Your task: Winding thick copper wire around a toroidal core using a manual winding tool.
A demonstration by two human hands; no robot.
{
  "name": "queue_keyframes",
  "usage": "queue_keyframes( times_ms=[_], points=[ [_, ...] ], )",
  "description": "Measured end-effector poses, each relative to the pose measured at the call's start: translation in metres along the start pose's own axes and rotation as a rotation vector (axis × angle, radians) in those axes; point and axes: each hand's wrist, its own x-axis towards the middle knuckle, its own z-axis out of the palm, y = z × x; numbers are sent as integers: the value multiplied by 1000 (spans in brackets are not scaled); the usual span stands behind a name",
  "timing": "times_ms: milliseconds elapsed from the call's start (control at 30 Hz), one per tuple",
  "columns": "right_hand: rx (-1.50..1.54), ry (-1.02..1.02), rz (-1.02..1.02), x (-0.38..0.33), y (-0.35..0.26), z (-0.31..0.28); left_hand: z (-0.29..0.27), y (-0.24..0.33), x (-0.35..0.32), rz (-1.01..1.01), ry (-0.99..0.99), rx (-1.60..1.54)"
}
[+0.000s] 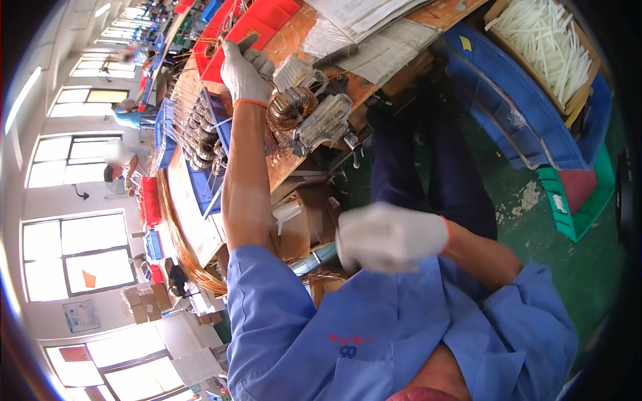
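Observation:
My left hand [247, 75], in a white knit glove with an orange cuff, reaches over the workbench beside the red bin. Its fingers are curled in; a small greyish piece shows at the top, too unclear to name. Close to its wrist, a copper-wound ring coil [292, 109] sits between the worn, pale jaws of a clamp [324, 123] at the bench edge. My right hand [391, 237], also gloved, is in front of my blue shirt, away from the bench. Motion smears its fingers, and nothing can be made out in it.
Blue trays [200, 184] with several wound ring coils [202, 130] stand left of my forearm. Red bins [264, 27] and papers [364, 17] lie farther along the bench. A carton of white tubes [545, 47] rests over a blue bin [508, 107] at right. Another person [130, 164] is at left.

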Motion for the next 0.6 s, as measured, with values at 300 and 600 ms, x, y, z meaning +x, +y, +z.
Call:
queue_keyframes(
  times_ms=[300, 600],
  points=[
    [525, 450, 55, -13, 39, 6, -11, -6, 4, -89, -18, -90],
    [857, 277, -273, 69, 27, -23, -42, -34, 8, -75, -63, -31]
  ],
)
